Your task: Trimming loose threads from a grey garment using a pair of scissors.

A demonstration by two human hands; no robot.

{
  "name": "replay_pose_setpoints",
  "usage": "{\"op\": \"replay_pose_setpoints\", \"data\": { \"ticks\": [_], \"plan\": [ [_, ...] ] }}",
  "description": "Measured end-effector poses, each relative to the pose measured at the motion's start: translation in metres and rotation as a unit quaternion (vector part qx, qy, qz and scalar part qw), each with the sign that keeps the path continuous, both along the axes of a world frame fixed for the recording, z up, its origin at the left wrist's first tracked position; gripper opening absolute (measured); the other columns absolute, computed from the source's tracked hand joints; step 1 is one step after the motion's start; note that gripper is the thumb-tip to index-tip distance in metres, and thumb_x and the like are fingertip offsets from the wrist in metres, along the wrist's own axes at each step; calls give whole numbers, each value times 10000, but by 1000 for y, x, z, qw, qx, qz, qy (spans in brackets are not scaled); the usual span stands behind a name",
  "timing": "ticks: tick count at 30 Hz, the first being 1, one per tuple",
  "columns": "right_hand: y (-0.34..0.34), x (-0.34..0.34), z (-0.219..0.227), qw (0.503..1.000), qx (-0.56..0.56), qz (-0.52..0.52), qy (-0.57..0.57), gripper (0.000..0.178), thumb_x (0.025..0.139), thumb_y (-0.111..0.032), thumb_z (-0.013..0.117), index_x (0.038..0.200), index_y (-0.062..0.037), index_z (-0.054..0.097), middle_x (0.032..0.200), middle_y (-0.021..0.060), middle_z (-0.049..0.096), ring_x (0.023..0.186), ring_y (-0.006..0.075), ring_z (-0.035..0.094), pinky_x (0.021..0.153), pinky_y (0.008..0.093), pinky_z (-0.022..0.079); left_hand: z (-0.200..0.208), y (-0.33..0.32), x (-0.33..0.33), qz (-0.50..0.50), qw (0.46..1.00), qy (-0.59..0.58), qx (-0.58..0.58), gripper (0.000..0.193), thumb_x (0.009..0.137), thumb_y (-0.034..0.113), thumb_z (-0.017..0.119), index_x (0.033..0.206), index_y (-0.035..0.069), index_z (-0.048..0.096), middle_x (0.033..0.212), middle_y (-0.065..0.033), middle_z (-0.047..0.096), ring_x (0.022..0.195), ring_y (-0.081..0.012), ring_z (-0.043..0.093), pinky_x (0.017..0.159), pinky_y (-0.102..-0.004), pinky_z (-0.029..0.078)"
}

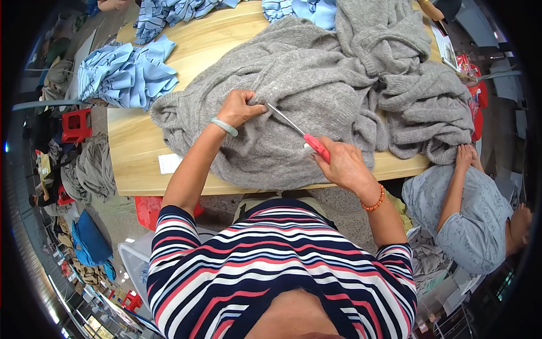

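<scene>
A grey knitted garment lies spread in loose folds on the wooden table in front of me. My left hand, with a pale bangle at its wrist, is closed in a pinch on the knit near the garment's middle. In my right hand I grip a red-handled tool with a long thin metal shaft. Its tip meets the knit just beside my left fingertips. The tip is too small to make out, so the tool's exact kind does not show.
More grey knitwear is heaped on the right. Blue ruffled fabric pieces lie at the left and along the far edge. A white paper slip rests near the front edge. A co-worker sits at right, a hand touching the grey heap.
</scene>
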State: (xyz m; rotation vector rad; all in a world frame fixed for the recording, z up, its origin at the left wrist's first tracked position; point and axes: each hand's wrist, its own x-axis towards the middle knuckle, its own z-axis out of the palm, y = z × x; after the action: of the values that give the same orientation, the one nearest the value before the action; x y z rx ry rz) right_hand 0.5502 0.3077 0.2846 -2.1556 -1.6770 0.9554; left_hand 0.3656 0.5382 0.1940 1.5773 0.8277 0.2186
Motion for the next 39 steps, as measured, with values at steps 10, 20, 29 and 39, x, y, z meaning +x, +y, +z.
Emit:
{"op": "replay_pose_setpoints", "data": {
  "ticks": [10,20,29,39],
  "plan": [
    [-22,18,-2,996,44,-82,-9,313,865,-249,624,1129,-91,566,760,202,640,763,406,623,683,472,484,5,3,64,-26,1000,16,3,231,738,193,782,816,7,671,698,17,583,627,-69,469,575,-256,407],
    [-22,31,4,997,-25,-69,-25,277,858,-280,617,1063,-96,595,755,214,641,746,420,621,674,492,485,9,-16,61,24,999,31,7,240,742,146,772,618,21,609,562,67,484,531,-28,382,465,-250,321],
    [-23,31,6,999,-21,-6,-25,269,856,-285,622,1036,-87,599,749,219,641,750,421,624,692,500,487,-17,-28,58,17,998,16,53,304,734,124,790,555,38,559,551,74,464,520,-26,363,443,-259,298],
    [-26,18,13,999,-26,-24,2,295,843,-261,629,1077,-85,601,824,214,645,795,411,613,719,484,476,-15,-44,32,62,996,-15,-56,175,799,184,723,819,11,708,646,-5,630,596,-61,577,527,-215,457]
  ]
}}
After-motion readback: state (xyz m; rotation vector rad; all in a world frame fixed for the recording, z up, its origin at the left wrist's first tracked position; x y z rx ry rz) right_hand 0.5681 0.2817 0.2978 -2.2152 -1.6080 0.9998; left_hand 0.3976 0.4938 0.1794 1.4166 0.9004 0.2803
